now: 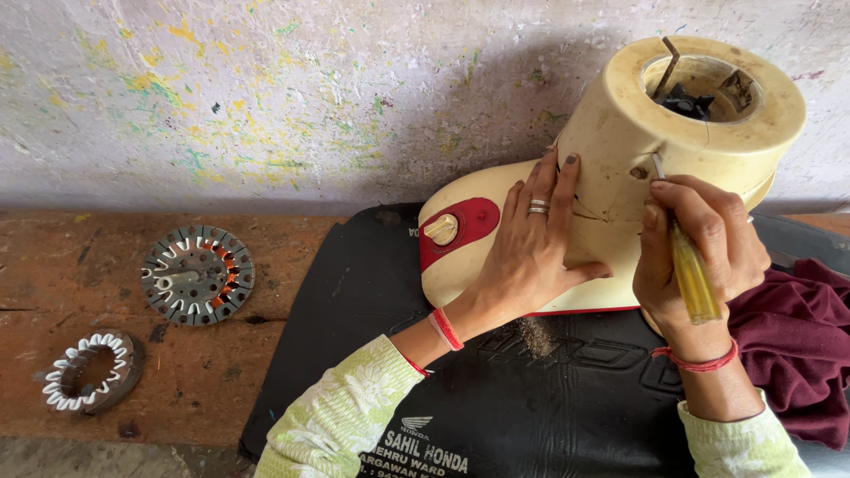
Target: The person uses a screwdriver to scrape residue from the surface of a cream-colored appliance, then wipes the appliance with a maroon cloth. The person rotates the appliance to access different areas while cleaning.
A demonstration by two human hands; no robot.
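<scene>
Screwdriver [691, 270] clamped in right hand [699, 257], shaft angled up-left into cream mixer base [620, 150]; left hand [531, 252] spread flat, bracing housing alongside.

Under the left hand [531, 252], a cream mixer base [620, 168] with a red panel [469, 226]; in the right hand [699, 252], a translucent yellow screwdriver handle [693, 279]; beside it, maroon cloth [797, 341]; beneath both, a black mat [354, 301] on the rust-brown worktop [71, 274]; sleeves [341, 412] pale green, floral-patterned.
</scene>
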